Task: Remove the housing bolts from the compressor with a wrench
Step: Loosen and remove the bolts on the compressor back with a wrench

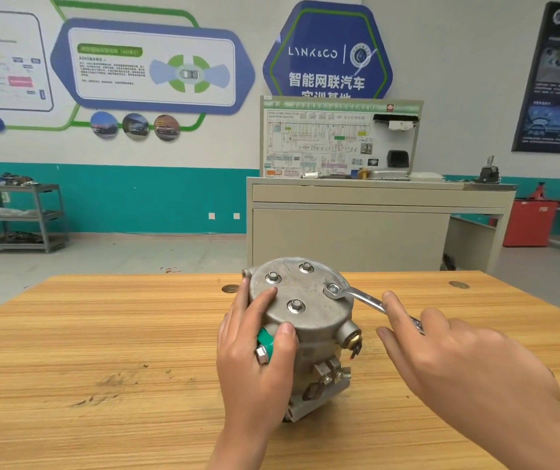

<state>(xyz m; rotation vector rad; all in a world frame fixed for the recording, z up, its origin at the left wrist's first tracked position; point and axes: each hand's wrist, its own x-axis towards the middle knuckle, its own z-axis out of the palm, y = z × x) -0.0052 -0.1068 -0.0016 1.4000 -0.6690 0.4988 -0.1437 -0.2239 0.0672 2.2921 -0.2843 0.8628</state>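
A grey metal compressor stands upright on the wooden table. Its round top cover carries several hex bolts, such as the near one. A silver wrench has its ring end seated over the right bolt, and its handle runs down to the right. My right hand holds the handle's far end, fingers stretched along it. My left hand grips the compressor's left side, with the index finger on the cover and the thumb beside a green-capped fitting.
A beige cabinet bench with a wiring display board stands behind the table. A grey shelf cart is at the far left and a red cabinet at the far right. Two round inserts sit in the tabletop.
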